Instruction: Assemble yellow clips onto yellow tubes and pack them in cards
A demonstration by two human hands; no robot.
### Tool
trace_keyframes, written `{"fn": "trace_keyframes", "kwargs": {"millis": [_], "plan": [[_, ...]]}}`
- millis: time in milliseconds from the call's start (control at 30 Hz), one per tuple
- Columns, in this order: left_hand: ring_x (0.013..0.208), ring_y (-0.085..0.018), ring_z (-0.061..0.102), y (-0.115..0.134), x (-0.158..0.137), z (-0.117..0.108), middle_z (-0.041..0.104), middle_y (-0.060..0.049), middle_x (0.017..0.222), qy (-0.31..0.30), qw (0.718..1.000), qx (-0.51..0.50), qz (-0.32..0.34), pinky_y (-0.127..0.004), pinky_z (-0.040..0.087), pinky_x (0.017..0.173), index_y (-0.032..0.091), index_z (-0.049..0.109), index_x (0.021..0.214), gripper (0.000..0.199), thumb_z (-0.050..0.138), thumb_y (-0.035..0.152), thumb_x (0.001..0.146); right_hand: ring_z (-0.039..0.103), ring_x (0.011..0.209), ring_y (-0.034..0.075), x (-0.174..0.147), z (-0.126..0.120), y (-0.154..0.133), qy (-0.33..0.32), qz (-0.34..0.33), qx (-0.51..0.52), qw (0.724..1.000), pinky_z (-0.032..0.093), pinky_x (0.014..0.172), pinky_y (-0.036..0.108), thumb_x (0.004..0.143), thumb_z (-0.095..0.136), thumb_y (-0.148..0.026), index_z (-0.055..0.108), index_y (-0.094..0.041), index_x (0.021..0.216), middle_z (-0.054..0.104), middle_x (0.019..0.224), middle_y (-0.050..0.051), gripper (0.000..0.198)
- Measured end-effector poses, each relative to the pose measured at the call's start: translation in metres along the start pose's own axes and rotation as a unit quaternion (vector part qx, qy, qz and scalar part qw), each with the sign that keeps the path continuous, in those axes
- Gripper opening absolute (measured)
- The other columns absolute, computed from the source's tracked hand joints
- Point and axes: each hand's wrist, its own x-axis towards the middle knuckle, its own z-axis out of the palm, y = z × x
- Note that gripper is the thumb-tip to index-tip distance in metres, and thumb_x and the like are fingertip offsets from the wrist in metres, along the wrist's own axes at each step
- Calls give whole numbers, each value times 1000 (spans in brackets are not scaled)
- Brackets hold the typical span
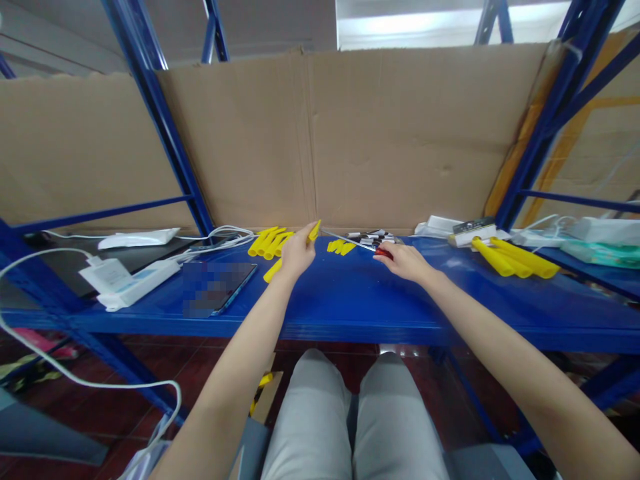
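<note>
Bright, even light on my feed. Main source is a pale window strip (430,23) at top, blown out to near white. Blue shelf (360,300) carries a soft sheen, strongest by the right hand (406,261); shadows under both hands are faint. Below the shelf the floor goes dim and reddish. Wide-lens bending is heavy: the shelf uprights (160,127) lean and splay toward the corners. Forearms at the bottom edge look stretched and soft. One tablet (217,287) screen is pixelated. Centre detail is fairly sharp; the small parts there stay hard for me to resolve.
</note>
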Motion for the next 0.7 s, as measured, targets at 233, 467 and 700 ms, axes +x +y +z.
{"fn": "trace_keyframes", "kwargs": {"millis": [233, 467, 700], "plan": [[115, -28, 61, 0, -4, 3, 68, -10, 120, -121, 988, 91, -19, -39, 47, 99, 20, 62, 126, 43, 53, 17, 84, 66, 94, 24, 0, 1, 6, -31, -6, -2, 999, 44, 72, 30, 95, 46, -37, 63, -20, 100, 72, 102, 10, 25], [118, -28, 59, 0, -7, 4, 65, -11, 126, -187, 976, 113, -10, -38, 45, 101, 19, 62, 125, 41, 56, 20, 84, 67, 90, 22, 1, 3, 8, -64, -12, -14, 998, 45, 72, 28, 94, 47, -35, 64, -20, 99, 73, 99, 9, 23], [122, -26, 57, 1, -8, 4, 61, -12, 131, -256, 962, 96, 15, -33, 45, 100, 16, 57, 132, 51, 63, 20, 82, 67, 90, 23, 2, 7, 12, -90, -14, -18, 996, 45, 73, 28, 94, 48, -34, 63, -19, 99, 72, 97, 10, 22]]}}
